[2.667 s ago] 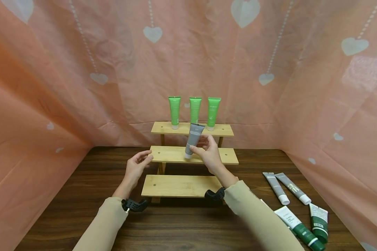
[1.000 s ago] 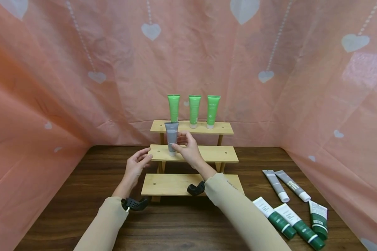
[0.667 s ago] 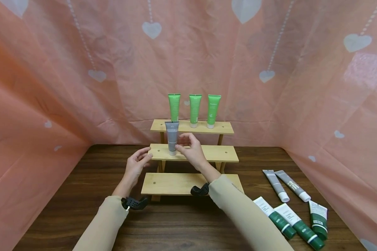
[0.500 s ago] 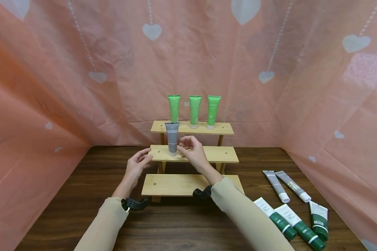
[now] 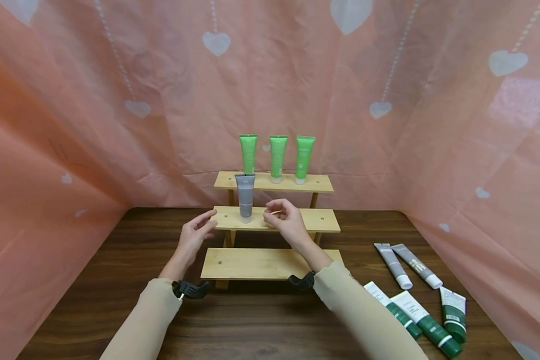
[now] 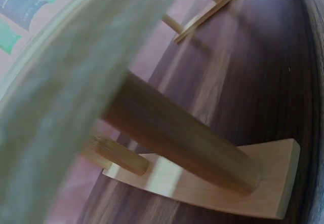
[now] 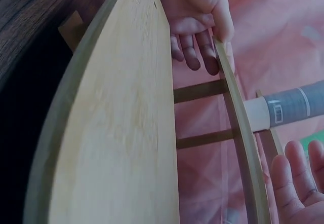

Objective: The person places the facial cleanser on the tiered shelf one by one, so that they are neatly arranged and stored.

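A grey squeeze tube [image 5: 245, 197] stands upright on its white cap near the left end of the middle shelf [image 5: 317, 220] of a three-step wooden rack. My right hand [image 5: 290, 222] is just right of it with bent, loose fingers; the right wrist view has a gap between these fingers [image 7: 291, 183] and the tube [image 7: 291, 107]. At the rack's left, my left hand [image 5: 193, 242] holds the end of the middle shelf, its thumb on the edge in the right wrist view. Blurred shelf board and round legs [image 6: 187, 138] fill much of the left wrist view.
Three green tubes [image 5: 277, 157] stand in a row on the top shelf. The bottom shelf [image 5: 252, 264] is bare wood. On the dark table [image 5: 234, 330], at the right, lie two grey tubes [image 5: 416, 265] and several white-and-green tubes [image 5: 427, 322]. Pink curtain [image 5: 171, 150] surrounds the back and sides.
The grey tube went left along the middle shelf and upright in my right hand. The right fingers then let go and drew back to the right. My left hand has stayed at the shelf end.
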`<state>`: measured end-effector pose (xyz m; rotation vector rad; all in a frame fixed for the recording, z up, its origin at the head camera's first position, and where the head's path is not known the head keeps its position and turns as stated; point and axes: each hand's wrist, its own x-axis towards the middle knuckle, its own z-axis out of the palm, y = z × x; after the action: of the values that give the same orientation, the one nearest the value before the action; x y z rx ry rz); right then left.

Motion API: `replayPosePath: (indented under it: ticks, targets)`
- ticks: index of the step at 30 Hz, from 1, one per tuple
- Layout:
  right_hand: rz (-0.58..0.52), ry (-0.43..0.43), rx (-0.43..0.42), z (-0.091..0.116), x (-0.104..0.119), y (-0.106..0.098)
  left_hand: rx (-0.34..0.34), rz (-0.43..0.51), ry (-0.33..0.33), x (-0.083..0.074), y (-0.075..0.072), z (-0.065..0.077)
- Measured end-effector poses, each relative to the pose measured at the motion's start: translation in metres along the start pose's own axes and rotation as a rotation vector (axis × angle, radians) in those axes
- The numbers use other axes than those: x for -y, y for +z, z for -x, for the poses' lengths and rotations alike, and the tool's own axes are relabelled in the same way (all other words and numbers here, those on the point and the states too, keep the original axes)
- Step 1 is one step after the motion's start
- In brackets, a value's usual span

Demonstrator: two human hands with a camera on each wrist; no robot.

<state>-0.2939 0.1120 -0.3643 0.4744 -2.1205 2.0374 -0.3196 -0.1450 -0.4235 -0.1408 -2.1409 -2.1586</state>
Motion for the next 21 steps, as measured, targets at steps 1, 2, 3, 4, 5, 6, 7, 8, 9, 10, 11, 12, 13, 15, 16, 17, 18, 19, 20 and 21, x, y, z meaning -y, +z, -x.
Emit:
replayPosePath:
  ticks: [1,2,3,4,5,6,7,8,9,10,11,12,13,15,16,17,18,19,20,21]
  targets:
    - [0.000,0.000,0.000,0.001,0.001,-0.002,0.001,0.001,0.001,0.000,0.000,-0.001]
    - [0.005,0.000,0.001,0.002,0.001,-0.005,0.003,0.006,0.003,-0.001,0.000,-0.001]
    - [0.007,0.001,0.004,0.004,0.002,-0.007,0.007,0.013,0.003,-0.001,0.001,-0.002]
    - [0.010,0.007,0.010,0.006,0.007,-0.009,0.015,0.017,-0.005,-0.004,0.001,0.000]
    - [0.015,0.010,0.016,0.010,0.011,-0.011,0.022,0.019,-0.009,-0.008,0.002,0.002]
    - [0.020,0.013,0.025,0.013,0.015,-0.013,0.029,0.027,-0.014,-0.011,0.002,0.004]
    - [0.027,0.016,0.035,0.017,0.019,-0.015,0.037,0.033,-0.015,-0.014,0.003,0.006]
    - [0.032,0.022,0.043,0.020,0.024,-0.016,0.044,0.041,-0.018,-0.017,0.003,0.008]
    - [0.037,0.027,0.051,0.023,0.028,-0.017,0.050,0.047,-0.021,-0.021,0.003,0.009]
    - [0.041,0.028,0.060,0.027,0.032,-0.018,0.052,0.055,-0.025,-0.024,0.003,0.012]
    - [0.043,0.024,0.067,0.028,0.033,-0.020,0.051,0.064,-0.021,-0.024,0.003,0.012]
    - [0.047,0.022,0.073,0.030,0.034,-0.022,0.053,0.070,-0.021,-0.024,0.003,0.012]
    - [0.052,0.019,0.077,0.032,0.035,-0.024,0.056,0.078,-0.020,-0.024,0.003,0.012]
    - [0.068,0.015,0.081,0.035,0.035,-0.028,0.061,0.084,-0.020,-0.025,0.003,0.012]
    - [0.075,0.013,0.083,0.037,0.035,-0.030,0.065,0.089,-0.020,-0.025,0.003,0.012]
    - [0.081,0.014,0.085,0.038,0.036,-0.033,0.069,0.089,-0.020,-0.025,0.003,0.012]
    - [0.084,0.016,0.088,0.040,0.035,-0.035,0.071,0.089,-0.020,-0.024,0.003,0.012]
    - [0.091,0.018,0.090,0.041,0.035,-0.037,0.070,0.089,-0.022,-0.024,0.003,0.012]
    - [0.095,0.021,0.092,0.043,0.034,-0.039,0.067,0.090,-0.024,-0.024,0.003,0.012]
    - [0.090,0.025,0.096,0.044,0.032,-0.042,0.062,0.094,-0.028,-0.023,0.003,0.012]
